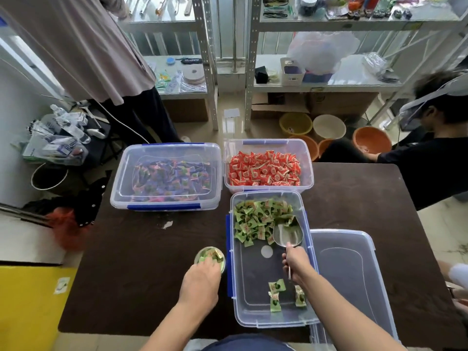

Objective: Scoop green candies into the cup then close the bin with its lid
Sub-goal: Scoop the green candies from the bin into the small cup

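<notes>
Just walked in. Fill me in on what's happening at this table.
A person is scooping green candies out of an open clear bin. The right hand holds a metal scoop in the pile, and the left hand steadies a small cup already holding some. The bin's lid lies to the right, still off.

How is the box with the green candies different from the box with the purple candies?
The green candy bin is open, its lid lying on the table beside it; the purple candy bin has its lid on. The green candy bin has a metal scoop in it and a half-bare floor; the purple candy bin looks evenly filled with no tool inside. Both are clear plastic bins with blue clips.
</notes>
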Demonstrator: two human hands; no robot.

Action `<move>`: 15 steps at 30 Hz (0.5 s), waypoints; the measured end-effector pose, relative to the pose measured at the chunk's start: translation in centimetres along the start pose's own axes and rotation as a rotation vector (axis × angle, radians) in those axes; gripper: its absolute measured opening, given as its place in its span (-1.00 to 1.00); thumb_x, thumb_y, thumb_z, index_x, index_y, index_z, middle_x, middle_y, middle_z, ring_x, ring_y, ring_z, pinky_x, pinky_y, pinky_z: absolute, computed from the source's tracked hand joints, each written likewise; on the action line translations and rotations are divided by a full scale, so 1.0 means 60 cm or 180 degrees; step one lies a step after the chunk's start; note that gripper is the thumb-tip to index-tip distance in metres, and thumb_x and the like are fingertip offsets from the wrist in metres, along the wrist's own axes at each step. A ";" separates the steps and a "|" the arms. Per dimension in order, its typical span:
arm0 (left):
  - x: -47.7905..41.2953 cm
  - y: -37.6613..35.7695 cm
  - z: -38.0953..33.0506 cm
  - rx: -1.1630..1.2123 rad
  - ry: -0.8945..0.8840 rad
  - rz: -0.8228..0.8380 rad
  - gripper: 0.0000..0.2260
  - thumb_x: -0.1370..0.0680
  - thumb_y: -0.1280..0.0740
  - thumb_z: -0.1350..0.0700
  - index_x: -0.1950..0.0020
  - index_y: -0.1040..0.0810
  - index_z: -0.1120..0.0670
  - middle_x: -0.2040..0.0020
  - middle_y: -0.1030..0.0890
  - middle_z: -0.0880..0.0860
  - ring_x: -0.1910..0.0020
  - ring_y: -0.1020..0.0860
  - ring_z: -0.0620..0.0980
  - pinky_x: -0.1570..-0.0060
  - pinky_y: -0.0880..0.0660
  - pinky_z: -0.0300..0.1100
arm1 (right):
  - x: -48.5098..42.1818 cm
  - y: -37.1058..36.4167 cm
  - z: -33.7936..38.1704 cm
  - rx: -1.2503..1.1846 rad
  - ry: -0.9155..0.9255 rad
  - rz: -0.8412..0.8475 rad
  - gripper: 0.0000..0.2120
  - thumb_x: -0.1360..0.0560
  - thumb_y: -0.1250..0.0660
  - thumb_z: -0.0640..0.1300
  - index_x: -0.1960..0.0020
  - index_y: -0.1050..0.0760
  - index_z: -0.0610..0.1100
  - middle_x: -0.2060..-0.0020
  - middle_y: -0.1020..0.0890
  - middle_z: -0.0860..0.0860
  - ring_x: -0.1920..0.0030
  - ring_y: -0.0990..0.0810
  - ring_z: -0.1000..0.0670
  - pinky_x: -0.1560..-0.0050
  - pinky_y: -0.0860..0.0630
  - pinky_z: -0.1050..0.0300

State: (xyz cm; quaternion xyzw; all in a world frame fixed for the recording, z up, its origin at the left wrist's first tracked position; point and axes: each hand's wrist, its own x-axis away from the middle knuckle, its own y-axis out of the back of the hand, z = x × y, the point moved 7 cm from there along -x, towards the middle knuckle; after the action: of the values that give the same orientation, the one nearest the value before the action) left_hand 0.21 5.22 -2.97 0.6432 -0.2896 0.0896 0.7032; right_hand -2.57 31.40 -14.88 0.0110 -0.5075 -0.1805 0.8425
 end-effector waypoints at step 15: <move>-0.067 -0.024 0.025 0.0526 0.0098 0.1555 -0.70 -0.64 -0.22 0.14 -0.36 -0.48 0.14 -0.29 -0.57 0.16 -0.26 -0.57 0.19 -0.20 -0.51 0.01 | -0.039 -0.023 0.013 -0.1240 -0.0459 0.1127 -0.77 -0.65 -0.04 -0.15 0.15 -0.34 -0.15 0.45 -0.36 -0.03 0.61 -0.24 0.07 0.65 -0.15 0.26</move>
State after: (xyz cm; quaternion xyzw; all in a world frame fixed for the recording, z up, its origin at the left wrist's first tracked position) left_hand -2.80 4.54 -6.26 0.6080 -0.4173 0.2899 0.6101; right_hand -4.63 30.95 -16.80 -0.2531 -0.5160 -0.1248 0.8088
